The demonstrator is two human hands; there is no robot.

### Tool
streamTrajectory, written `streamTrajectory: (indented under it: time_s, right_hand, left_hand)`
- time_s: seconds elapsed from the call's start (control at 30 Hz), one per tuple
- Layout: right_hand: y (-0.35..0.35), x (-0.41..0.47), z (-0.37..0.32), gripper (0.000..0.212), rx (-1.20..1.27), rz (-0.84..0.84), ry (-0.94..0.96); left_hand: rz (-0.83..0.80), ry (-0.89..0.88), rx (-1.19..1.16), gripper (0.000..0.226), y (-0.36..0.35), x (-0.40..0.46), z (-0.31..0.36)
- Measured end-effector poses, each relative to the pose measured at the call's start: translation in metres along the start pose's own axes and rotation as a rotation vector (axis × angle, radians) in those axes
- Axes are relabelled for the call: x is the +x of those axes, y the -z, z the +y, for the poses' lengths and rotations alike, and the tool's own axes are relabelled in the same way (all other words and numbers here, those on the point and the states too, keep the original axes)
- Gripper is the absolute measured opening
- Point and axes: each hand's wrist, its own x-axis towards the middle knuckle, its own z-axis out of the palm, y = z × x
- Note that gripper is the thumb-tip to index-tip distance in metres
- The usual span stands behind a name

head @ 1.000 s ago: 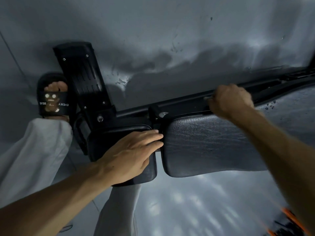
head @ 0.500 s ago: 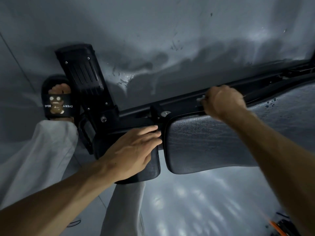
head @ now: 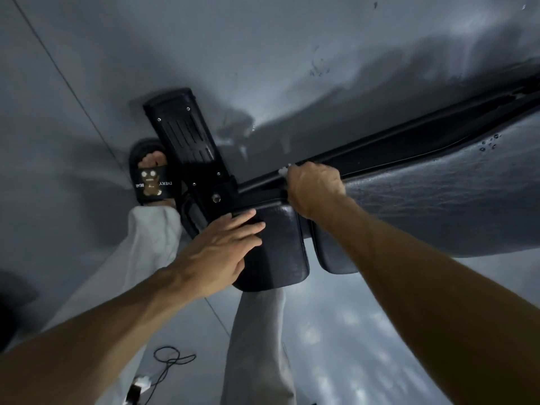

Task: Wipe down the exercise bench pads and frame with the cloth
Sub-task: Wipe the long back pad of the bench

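Observation:
A black exercise bench runs across the view: a small seat pad [head: 277,244], a long back pad [head: 438,206] to its right, and a black frame rail [head: 409,141] along their far side. My left hand [head: 216,252] rests flat with straight fingers on the seat pad's left edge. My right hand [head: 315,185] is curled over the frame rail where the two pads meet, gripping a white cloth [head: 283,171]; only a small scrap of it shows past the knuckles. Water drops sit on the back pad at far right.
The bench's black foot plate [head: 187,141] angles up-left from the seat. My foot in a black slide sandal [head: 152,176] stands beside it, light trousers below. A thin black cable [head: 172,361] lies on the grey floor near the bottom.
My right hand slid left along the frame rail toward the seat joint. The left hand stayed on the seat pad. The view shifted, so the bench sits further right in frame.

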Motion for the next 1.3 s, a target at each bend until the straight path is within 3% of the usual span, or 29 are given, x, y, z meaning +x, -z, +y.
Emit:
streamTrajectory:
  time_s: [0.13,0.33,0.5,0.6,0.73,0.83,0.97,1.07,1.13,1.3]
  right_hand:
    - [-0.013,0.012,-0.035,0.029,0.116,-0.037,-0.078]
    - [-0.019,0.011,-0.073,0.026,0.086,0.103,0.067]
    - [-0.035,-0.009,-0.057,0.022,0.196,0.223,0.132]
    - [-0.040,-0.028,-0.046,0.017,0.307,0.280,0.066]
    - [-0.043,-0.055,-0.031,0.022,0.736,0.168,-0.093]
    - [-0.048,-0.081,-0.024,0.018,1.162,0.182,-0.302]
    - [-0.064,-0.120,-0.022,0.026,1.688,0.126,-0.595]
    - [-0.087,-0.141,-0.017,0.008,2.111,0.112,-0.769]
    - [-0.102,-0.153,-0.010,0.011,2.359,0.110,-0.854]
    - [-0.159,-0.163,0.011,0.005,2.624,0.143,-1.073]
  left_hand:
    - [-0.079,0.083,-0.072,0.042,0.010,-0.005,-0.004]
    - [-0.167,0.096,-0.013,0.047,0.012,-0.004,-0.012]
    - [-0.298,0.085,0.098,0.048,0.014,-0.005,-0.010]
    - [-0.325,0.078,0.130,0.049,0.015,-0.007,-0.009]
    - [-0.331,0.186,0.024,0.049,0.035,0.003,0.003]
    - [-0.343,0.316,-0.051,0.045,0.056,0.014,0.019]
    - [-0.302,0.309,-0.084,0.037,0.067,0.032,0.041]
    - [-0.290,0.307,-0.076,0.032,0.065,0.049,0.058]
    - [-0.285,0.299,-0.050,0.029,0.060,0.062,0.069]
    - [-0.217,0.297,-0.014,0.014,0.039,0.099,0.103]
